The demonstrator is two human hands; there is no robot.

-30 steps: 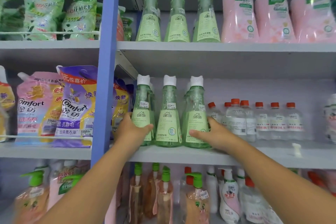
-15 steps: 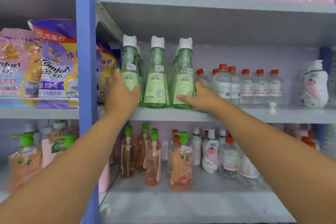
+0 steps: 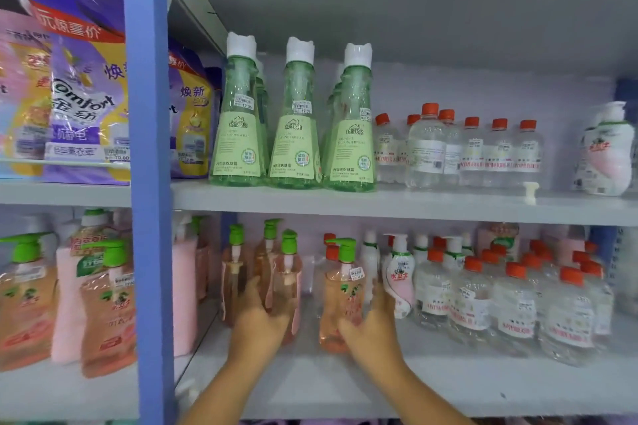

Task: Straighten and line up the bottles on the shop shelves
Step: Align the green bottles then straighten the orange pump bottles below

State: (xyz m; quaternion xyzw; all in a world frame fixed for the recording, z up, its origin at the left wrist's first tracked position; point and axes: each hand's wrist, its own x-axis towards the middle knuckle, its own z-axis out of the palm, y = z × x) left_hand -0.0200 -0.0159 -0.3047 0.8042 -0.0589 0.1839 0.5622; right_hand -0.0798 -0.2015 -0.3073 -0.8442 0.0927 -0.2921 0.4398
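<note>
Your left hand (image 3: pixel 257 316) is wrapping round the lower body of a peach-pink clear pump bottle with a green pump head (image 3: pixel 287 281), fingers curled against its front. Your right hand (image 3: pixel 371 323) is cupping a second peach-orange pump bottle with a green pump (image 3: pixel 340 290), thumb across its front and fingers behind its right side; that bottle is carrying a small white price sticker near its shoulder, the digits too blurred to read. Both bottles are standing upright on the grey lower shelf (image 3: pixel 310 386), apart from each other, with both forearms reaching up from below.

Just beyond your left hand, two more peach pump bottles (image 3: pixel 250 269) are standing behind the one you are holding. Right of your right hand, clear bottles with orange caps and red-lettered labels (image 3: pixel 511 304) are crowding together. Above both hands, three green conical bottles with white caps (image 3: pixel 295 128) are showing "LAUNDRY FOR UNDERWEAR" and stickers reading 12.00. Up and left of your left hand, purple refill pouches (image 3: pixel 83 97) are reading "Comfort", priced 10.00.
</note>
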